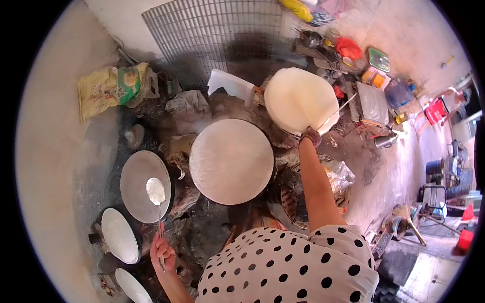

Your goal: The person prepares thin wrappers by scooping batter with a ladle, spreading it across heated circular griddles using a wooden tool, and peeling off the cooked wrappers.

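Half done, perhaps: clamped left fingers (160, 246) round an unemptied ladle (155, 193) left of the middle pan (232, 161), rested right hand (310, 136), with unclear grip, by the finished stack (298, 101) right of it.

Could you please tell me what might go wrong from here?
The left hand holds a ladle of white mixture over the grey round plate, so some might spill unevenly. The right hand has a thin stick at the edge of the large pale sheets, which could tear or crease. With both hands so far apart, one may go unwatched.
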